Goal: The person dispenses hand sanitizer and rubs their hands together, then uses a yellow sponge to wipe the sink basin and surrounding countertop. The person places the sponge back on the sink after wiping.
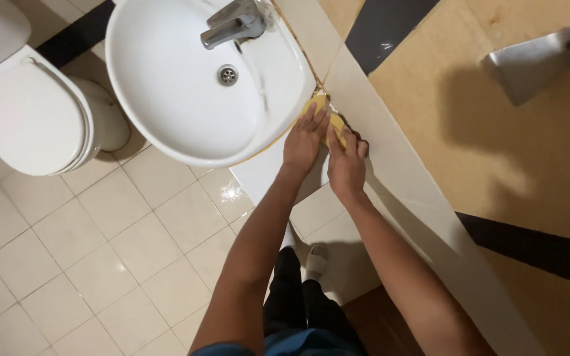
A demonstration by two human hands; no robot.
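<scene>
A yellow sponge (322, 105) is pressed against the wall tile where the white sink's (166, 92) rim meets the wall. My left hand (303, 138) lies flat over the sponge's left side, fingers together. My right hand (347, 161) pushes on its right side, fingers curled over it. Most of the sponge is hidden under both hands. The sink bowl holds a metal drain (227, 74) and a chrome tap (232, 25) above it.
A white toilet (31, 112) with its lid down stands left of the sink. A metal wall fitting (539, 59) juts from the beige wall at the right. Pale square floor tiles (100, 257) spread below, with my legs and white slippers under the sink.
</scene>
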